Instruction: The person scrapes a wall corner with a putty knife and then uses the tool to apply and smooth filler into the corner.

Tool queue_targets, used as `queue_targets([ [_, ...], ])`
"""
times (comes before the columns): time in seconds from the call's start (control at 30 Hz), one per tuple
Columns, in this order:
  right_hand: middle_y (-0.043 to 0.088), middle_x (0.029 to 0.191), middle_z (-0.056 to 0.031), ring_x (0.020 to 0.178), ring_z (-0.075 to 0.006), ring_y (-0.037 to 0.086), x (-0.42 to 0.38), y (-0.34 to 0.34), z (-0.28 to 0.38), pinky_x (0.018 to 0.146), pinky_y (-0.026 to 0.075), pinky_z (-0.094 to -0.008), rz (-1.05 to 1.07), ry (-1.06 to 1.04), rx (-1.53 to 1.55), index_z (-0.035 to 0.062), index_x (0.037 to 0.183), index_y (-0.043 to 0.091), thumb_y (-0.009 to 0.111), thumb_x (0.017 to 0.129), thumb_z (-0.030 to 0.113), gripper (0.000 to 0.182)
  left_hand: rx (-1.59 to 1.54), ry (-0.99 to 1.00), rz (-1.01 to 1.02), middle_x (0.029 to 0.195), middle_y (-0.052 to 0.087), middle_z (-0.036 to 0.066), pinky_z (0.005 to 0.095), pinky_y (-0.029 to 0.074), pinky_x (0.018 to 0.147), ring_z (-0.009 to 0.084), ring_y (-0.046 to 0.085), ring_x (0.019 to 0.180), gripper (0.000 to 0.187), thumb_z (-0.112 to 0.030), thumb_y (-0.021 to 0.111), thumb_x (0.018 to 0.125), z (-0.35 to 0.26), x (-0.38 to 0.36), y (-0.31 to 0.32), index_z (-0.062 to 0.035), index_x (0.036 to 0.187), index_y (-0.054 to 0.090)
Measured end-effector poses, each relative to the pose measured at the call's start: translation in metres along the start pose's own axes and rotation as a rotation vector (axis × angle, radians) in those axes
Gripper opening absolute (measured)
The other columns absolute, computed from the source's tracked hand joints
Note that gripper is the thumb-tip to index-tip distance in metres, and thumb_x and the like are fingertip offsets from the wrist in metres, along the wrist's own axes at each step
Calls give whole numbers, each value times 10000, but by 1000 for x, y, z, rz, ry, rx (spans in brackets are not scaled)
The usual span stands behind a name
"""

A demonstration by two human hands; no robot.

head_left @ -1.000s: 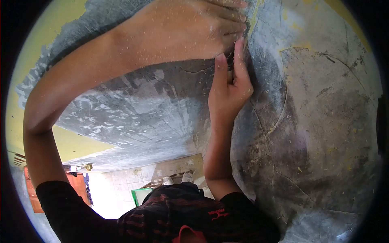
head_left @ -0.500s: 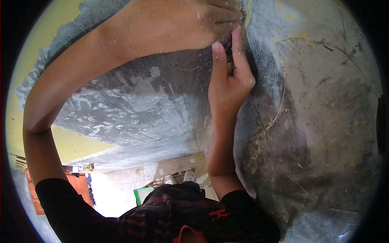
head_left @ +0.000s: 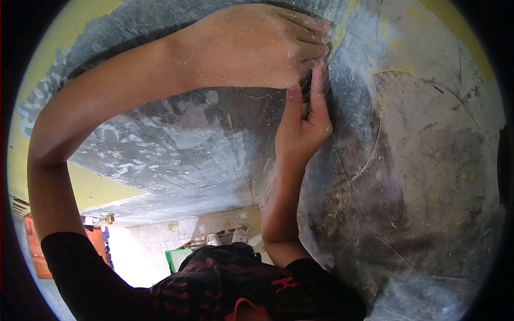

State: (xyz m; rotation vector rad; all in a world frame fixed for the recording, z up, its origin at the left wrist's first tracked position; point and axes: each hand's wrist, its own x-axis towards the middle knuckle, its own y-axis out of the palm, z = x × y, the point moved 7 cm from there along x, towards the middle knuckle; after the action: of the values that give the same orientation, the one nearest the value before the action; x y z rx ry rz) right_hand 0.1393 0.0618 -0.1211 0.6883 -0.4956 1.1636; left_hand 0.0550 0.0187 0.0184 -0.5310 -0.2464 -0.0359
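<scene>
My left hand [head_left: 257, 49] reaches across the top of the view, its back toward me and dusted with pale flecks. Its fingers are bent against the corner where two scraped grey walls meet. Just below it, my right hand [head_left: 302, 128] points upward, with two digits touching or nearly touching the left hand's underside. Between those digits is a small dark thing [head_left: 307, 85], mostly covered by both hands; its kind does not show. Both hands appear closed around it. The left wall [head_left: 176, 144] is patchy grey and white, the right wall [head_left: 423, 155] stained and cracked.
Yellow paint [head_left: 101, 187] remains along the left wall's edge. Far below are tiled floor [head_left: 160, 241], a green-edged tray-like object [head_left: 172, 260] and my white shoes [head_left: 239, 235]. An orange cabinet-like piece [head_left: 43, 254] stands at lower left.
Both hands sit lower in the view and remain together at the corner. The walls and floor have shifted slightly in the view too. The grip looks the same.
</scene>
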Motion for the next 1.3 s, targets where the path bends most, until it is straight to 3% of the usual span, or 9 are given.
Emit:
queue_targets([
  [0.37,732,1353,-218,635,6,454,34,10,31,527,393,-194,-25,-254,74,-76,1465,611,747,1022,67,485,84,3,-59,1200,788,154,356,546,1148,237,743,1195,280,-114,724,854,31,-1,0,49,1070,796],
  [0.53,817,1100,-125,612,4,398,-4,-2,-3,526,377,-204,-38,-78,-54,-56,1489,600,756,1025,90,511,80,-140,157,1409,724,54,339,413,1278,172,621,1392,348,-139,720,864,-8,-5,22,-67,1193,808],
  [0.77,795,1089,-83,622,-2,343,-5,-2,-9,530,344,-198,36,-2,-115,-57,1517,566,742,1035,90,534,69,-170,127,1466,687,62,367,418,1277,181,603,1414,401,-166,730,893,-19,-22,21,-72,1281,770],
  [0.83,768,1264,-175,768,-42,595,-4,-3,-9,710,507,-217,21,-10,-62,-70,1521,552,738,1034,79,542,-75,-266,160,1489,671,58,424,405,1286,198,589,1433,469,-234,789,872,-27,-33,11,-81,1314,753],
  [0.87,768,1264,-175,768,-42,595,-4,-3,-11,710,507,-217,39,-13,-68,-70,1521,552,738,1034,79,542,-75,-285,157,1489,671,58,424,405,1286,198,589,1433,469,-234,789,872,-35,-39,5,-81,1314,753],
  [0.93,638,1494,-249,1250,-212,681,-3,-2,-7,1062,508,-313,-9,-117,-115,-86,1519,540,726,1041,89,542,-337,-460,77,1490,673,64,489,381,1291,235,572,1456,513,-285,842,846,-45,-62,-12,-88,1312,757],
  [1.03,486,1618,-279,1548,-332,430,-4,-1,-13,1258,338,-402,41,19,-114,-97,1519,528,709,1055,124,545,-429,-653,-39,1498,670,68,523,368,1284,272,559,1472,524,-305,855,856,-62,-108,-34,-86,1322,754],
  [1.23,479,1619,-289,1456,-292,546,-9,-4,-19,1167,445,-364,14,37,-185,-84,1542,509,699,1070,175,570,-257,-845,-240,1379,742,123,500,390,1262,315,631,1400,385,-211,815,881,-87,-203,-36,-93,1247,802],
  [1.3,723,1365,-174,1049,-150,694,-15,-6,-16,874,533,-265,-10,13,-231,-50,1566,503,701,1073,172,575,-189,-802,-260,1352,758,97,477,411,1258,289,651,1377,380,-198,800,880,-91,-206,-38,-104,1248,806],
])
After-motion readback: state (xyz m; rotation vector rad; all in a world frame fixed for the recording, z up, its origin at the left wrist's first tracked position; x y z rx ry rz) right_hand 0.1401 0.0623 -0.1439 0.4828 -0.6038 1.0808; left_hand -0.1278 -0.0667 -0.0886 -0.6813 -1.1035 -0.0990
